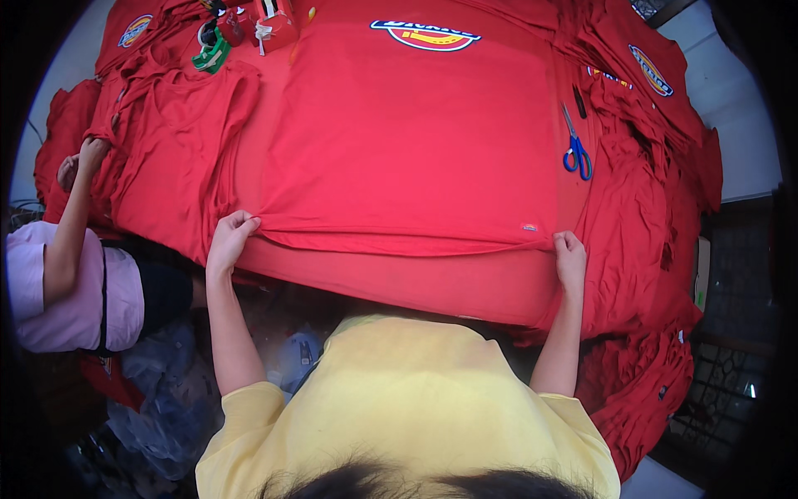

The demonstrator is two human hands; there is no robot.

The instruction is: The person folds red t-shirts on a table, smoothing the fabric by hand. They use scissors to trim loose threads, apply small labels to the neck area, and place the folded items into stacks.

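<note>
A red T-shirt [416, 133] lies spread flat on a table draped in red cloth [432, 283], its printed emblem [426, 35] at the far side. My left hand [230, 237] pinches the shirt's near left hem corner. My right hand [570, 254] grips the near right hem corner, beside a small sewn label [529, 227]. The hem is pulled taut between both hands along the table's near edge.
Blue-handled scissors [575, 150] lie to the right of the shirt. Piles of red shirts [657, 216] hang off the right side, and more lie at the left [166, 141]. Another person in a pink top [75, 291] reaches in at the left. Small items [249, 29] sit at the far left.
</note>
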